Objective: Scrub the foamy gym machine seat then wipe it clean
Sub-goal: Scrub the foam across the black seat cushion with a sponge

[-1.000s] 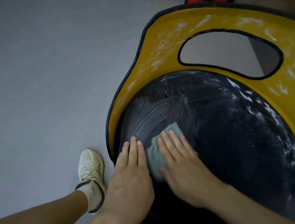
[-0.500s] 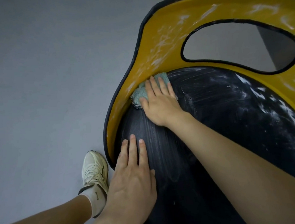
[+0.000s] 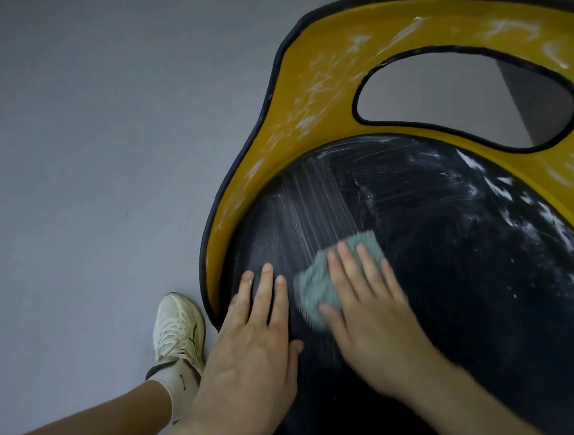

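Pressing green cloth onto foamy black seat, right hand fingers lying straight (gripping nothing); left hand resting flat, fingers spreading slightly, on seat.

A black domed seat, foam-streaked and yellow-rimmed, fills the right of the frame, a teal scrubbing cloth flat at lower centre.
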`<state>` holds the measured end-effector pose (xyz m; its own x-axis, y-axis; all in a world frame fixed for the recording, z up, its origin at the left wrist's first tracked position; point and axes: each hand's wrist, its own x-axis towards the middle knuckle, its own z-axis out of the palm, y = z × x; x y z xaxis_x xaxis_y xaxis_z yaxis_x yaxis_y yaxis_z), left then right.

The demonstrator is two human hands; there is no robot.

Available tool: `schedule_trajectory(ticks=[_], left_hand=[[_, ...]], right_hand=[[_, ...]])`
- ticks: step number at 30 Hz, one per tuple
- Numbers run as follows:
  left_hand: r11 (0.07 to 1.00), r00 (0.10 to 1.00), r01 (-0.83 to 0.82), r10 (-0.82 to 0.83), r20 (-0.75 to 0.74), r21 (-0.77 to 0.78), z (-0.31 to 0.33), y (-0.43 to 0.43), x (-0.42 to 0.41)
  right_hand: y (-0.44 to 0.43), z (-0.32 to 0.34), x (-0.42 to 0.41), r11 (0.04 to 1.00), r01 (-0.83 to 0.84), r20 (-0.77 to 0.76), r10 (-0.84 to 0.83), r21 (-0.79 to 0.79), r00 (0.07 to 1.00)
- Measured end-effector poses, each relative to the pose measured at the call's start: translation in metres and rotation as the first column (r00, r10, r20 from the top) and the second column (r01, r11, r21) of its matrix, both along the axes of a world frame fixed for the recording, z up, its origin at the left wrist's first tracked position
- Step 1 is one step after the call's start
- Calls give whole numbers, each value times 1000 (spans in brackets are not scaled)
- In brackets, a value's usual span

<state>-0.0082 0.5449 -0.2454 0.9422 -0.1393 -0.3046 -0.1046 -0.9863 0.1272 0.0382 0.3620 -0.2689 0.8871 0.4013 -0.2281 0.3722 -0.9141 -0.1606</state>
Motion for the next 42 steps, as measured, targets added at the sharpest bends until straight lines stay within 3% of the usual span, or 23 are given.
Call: schedule_trajectory(ticks=[2,5,9,13,21,25,29,34,37,42], left_hand=[[999,999,37,-38,29,16,5,-2,4],[999,998,33,-31,-62,32,15,-5,10],[1000,997,-6,7,-71,13,15,-8,16],[1000,997,-22,21,-72,-17,9,-9,15],[1000,998,-19,21,67,-25,-8,-8,13],[1000,995,-13,14,95,-7,-13,-5,14],[998,998,22,-18,61,-64,-10,-10,20],[994,995,-16,27,94,-110,-1,-13,29],[994,999,-40,41,14,-97,2,-16,31],[998,999,1,2,53,-59,-10,-9,27]], right_hand=[[8,-1,57,995,97,5,-97,7,995],[24,-4,145,980,197,-50,-198,-16,979],[36,-3,183,974,223,-77,-225,-32,971],[28,3,149,981,193,-77,-194,-21,978],[-11,-2,-38,995,92,-12,-92,32,996],[-7,-2,-17,995,99,-10,-99,15,995],[8,-4,85,981,193,9,-194,15,981],[26,-2,177,973,227,-92,-230,-44,969],[23,0,152,977,213,-68,-214,-16,974],[-1,1,22,987,154,3,-154,49,988]])
